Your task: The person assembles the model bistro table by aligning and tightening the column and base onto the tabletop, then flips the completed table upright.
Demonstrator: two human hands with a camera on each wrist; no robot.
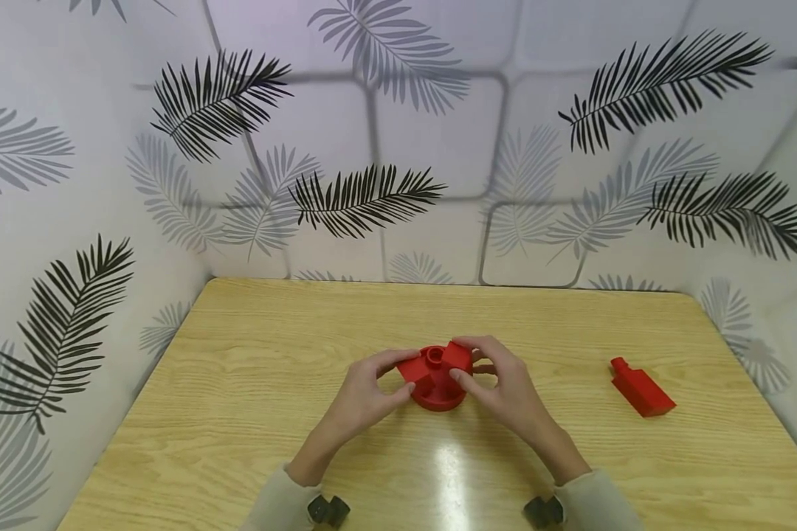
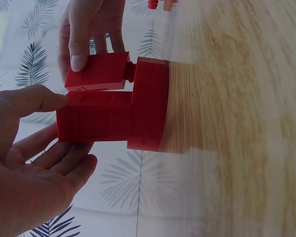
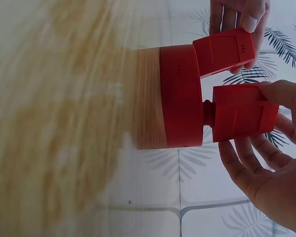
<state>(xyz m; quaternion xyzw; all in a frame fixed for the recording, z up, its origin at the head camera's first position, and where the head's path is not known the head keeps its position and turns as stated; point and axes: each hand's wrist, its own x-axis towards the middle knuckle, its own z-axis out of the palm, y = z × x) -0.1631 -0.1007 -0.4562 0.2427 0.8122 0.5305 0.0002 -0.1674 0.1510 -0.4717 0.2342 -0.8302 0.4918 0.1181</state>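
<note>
A round red plastic base (image 1: 437, 400) with a raised ring in its top stands on the table. My left hand (image 1: 365, 394) pinches a red block (image 2: 93, 116) by its upper end, and that block's lower end meets the base. On the other side, my right hand (image 1: 508, 383) grips a second red block (image 3: 244, 111) between thumb and fingers. A short narrow peg beneath this block reaches the top of the base in the right wrist view. Whether the peg is seated in a hole cannot be seen.
A third red block (image 1: 644, 392) with a knobbed peg lies on its side toward the right of the wooden table (image 1: 272, 332). Leaf-patterned walls (image 1: 432, 147) rise behind the table and along both sides.
</note>
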